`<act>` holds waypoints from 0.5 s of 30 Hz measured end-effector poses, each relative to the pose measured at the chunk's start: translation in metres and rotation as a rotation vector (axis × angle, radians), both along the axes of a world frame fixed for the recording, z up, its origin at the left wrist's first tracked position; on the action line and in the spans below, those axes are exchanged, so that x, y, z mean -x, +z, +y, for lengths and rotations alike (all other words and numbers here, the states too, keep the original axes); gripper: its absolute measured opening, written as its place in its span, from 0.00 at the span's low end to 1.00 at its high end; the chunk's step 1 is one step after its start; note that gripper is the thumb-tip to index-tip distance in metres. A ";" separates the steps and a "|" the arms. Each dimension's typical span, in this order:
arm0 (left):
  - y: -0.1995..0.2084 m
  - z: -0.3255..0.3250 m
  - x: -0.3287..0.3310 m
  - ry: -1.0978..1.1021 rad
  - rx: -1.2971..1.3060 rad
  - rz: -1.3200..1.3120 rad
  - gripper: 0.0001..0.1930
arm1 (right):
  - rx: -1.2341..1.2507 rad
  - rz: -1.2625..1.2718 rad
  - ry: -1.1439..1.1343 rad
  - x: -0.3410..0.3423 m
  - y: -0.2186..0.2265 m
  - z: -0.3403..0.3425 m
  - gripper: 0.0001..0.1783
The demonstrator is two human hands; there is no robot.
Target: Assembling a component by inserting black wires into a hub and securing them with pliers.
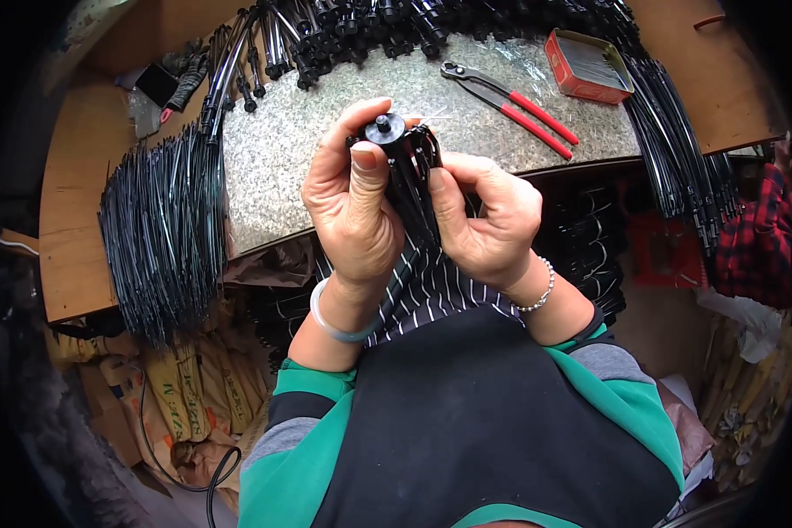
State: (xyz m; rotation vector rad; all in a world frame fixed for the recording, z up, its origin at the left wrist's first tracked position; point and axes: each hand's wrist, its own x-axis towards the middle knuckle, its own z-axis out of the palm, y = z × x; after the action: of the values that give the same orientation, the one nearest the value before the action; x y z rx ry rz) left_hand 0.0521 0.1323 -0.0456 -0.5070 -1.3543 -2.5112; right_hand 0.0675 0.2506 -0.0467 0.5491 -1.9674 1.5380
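Observation:
Both of my hands are raised over the table's near edge around one black umbrella frame (411,189). My left hand (354,189) wraps the upper part, its thumb beside the round black hub (385,128) with a short peg on top. My right hand (488,211) is closed, thumb and forefinger pinching the ends of the thin black ribs (425,148) just right of the hub. A fine pale wire (433,116) sticks out behind the rib ends. The frame's lower part hangs down between my hands, against a striped cloth.
Pliers with red handles (528,119) lie on the speckled tabletop (268,167). A red tin (590,69) of thin wires stands behind them. Black ribs drape over the left edge (163,233) and right edge (678,145). More black frames (361,31) line the back. A phone (157,85) lies far left.

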 end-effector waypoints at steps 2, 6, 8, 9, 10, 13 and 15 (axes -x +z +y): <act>0.000 0.002 -0.001 -0.003 0.021 0.007 0.22 | -0.050 0.040 -0.042 0.000 0.000 0.000 0.07; 0.004 0.004 0.000 -0.031 0.032 0.008 0.22 | -0.093 -0.031 -0.030 0.002 0.001 0.001 0.07; 0.008 0.003 0.000 -0.069 -0.025 -0.024 0.21 | 0.124 -0.099 0.130 0.007 -0.005 0.002 0.06; 0.009 0.002 0.002 -0.067 -0.024 -0.024 0.21 | 0.234 -0.133 0.212 0.009 -0.005 0.002 0.06; 0.010 0.001 0.004 -0.102 -0.071 -0.035 0.22 | 0.137 -0.120 0.208 0.009 0.004 0.008 0.03; 0.010 0.002 0.007 -0.180 -0.218 -0.072 0.22 | 0.297 -0.147 0.265 0.010 -0.003 0.005 0.04; 0.009 0.002 0.005 -0.162 -0.208 -0.076 0.22 | 0.411 -0.232 0.306 0.008 -0.002 0.004 0.04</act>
State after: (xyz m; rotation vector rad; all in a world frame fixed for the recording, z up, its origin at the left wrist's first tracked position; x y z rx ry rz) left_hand 0.0475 0.1344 -0.0368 -0.5001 -1.0976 -2.7888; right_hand 0.0599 0.2550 -0.0491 0.5309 -1.7059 2.2155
